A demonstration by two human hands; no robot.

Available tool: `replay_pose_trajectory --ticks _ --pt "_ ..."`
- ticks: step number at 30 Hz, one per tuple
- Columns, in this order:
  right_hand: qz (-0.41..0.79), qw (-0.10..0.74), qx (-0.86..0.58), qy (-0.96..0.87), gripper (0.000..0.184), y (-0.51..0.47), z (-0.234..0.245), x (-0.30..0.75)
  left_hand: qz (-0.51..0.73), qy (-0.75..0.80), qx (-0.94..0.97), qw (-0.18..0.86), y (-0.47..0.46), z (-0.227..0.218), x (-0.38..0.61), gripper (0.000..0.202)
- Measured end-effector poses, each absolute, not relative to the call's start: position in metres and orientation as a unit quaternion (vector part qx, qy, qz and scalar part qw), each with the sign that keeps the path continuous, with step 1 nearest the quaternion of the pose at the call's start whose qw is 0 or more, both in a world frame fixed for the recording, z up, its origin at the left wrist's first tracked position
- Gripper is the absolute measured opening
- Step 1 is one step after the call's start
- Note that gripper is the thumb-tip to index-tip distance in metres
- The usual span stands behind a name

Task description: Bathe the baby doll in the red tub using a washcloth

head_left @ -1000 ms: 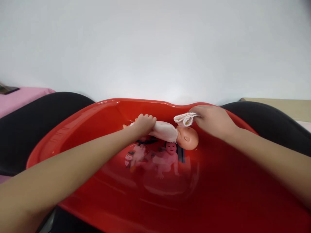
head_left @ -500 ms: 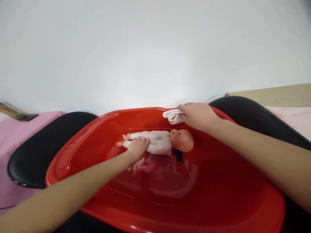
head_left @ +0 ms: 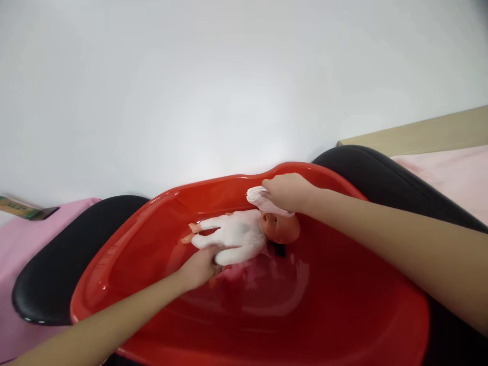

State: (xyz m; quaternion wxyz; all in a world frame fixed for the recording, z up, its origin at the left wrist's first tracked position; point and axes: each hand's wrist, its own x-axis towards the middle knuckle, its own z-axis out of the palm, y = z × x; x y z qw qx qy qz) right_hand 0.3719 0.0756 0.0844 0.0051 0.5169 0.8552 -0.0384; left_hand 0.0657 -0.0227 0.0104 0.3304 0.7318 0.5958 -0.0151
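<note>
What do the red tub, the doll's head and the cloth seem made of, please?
The red tub looks like glossy moulded plastic, from its bright reflections. The doll's head seems smooth vinyl or plastic, softly shiny. The cloth in the right hand is perhaps matt cotton, from its soft folds.

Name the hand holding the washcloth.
The right hand: it pinches the white washcloth at the doll's head. The left hand has no cloth and lies against the doll's white suit.

No legible text or labels anywhere.
</note>
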Motion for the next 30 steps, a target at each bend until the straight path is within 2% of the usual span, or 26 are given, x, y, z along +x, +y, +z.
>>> replay_pose_trajectory --ticks 3,6,11,16,18,21,30 --pt "-0.070 -0.037 0.481 0.873 0.024 0.067 0.078 0.362 0.037 0.615 0.622 0.484 -0.032 0.020 0.064 0.062" --pt "-0.076 -0.062 0.459 0.883 0.024 0.059 0.074 0.356 0.058 0.668 0.544 0.505 -0.037 0.028 0.064 0.055" --pt "-0.053 -0.082 0.450 0.888 0.021 0.052 0.081 0.356 0.113 0.674 0.516 0.516 -0.048 0.051 0.064 0.047" --pt "-0.059 -0.117 0.435 0.891 0.026 0.040 0.087 0.349 0.123 0.670 0.588 0.436 -0.064 0.062 0.070 0.035" --pt "-0.080 -0.128 0.420 0.895 0.023 0.035 0.084 0.343 0.125 0.653 0.641 0.383 -0.068 0.060 0.072 0.026" --pt "-0.105 -0.143 0.388 0.904 0.016 0.028 0.080 0.335 0.128 0.636 0.681 0.339 -0.071 0.054 0.074 0.025" --pt "-0.330 -0.239 0.407 0.818 0.021 0.026 0.078 0.327 0.139 0.623 0.705 0.309 -0.067 0.046 0.069 0.024"
